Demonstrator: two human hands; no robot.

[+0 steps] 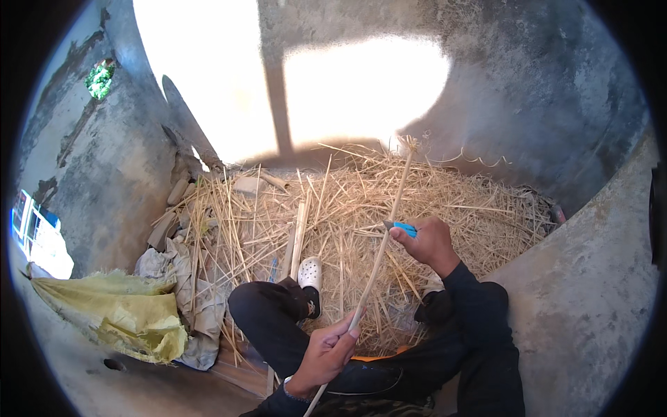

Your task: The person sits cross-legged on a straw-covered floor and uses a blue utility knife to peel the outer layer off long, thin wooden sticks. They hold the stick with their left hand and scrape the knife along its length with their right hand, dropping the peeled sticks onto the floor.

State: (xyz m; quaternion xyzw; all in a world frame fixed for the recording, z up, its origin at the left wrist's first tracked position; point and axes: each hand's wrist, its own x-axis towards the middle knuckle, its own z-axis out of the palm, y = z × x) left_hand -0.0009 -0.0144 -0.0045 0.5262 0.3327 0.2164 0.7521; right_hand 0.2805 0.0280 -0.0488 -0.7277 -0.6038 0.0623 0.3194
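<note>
A long pale stick (376,267), which looks like cane or bamboo, slants up and away from my lap. My left hand (328,354) is wrapped round its lower part, and its near end runs on past that hand to the bottom edge. Its far end carries a frayed tuft of curled shavings (410,143). In my closed right hand (432,243) is a blue-handled knife (404,229). The knife's dark blade end lies against the stick about midway along; the exact cutting edge is too small to make out.
Loose shavings and strips (479,208) cover the floor before me. A white clog (310,273) is on my left foot, beside upright wooden slats (300,233). A yellow-green sack (132,316) lies at the left. Concrete walls (528,90) close in around.
</note>
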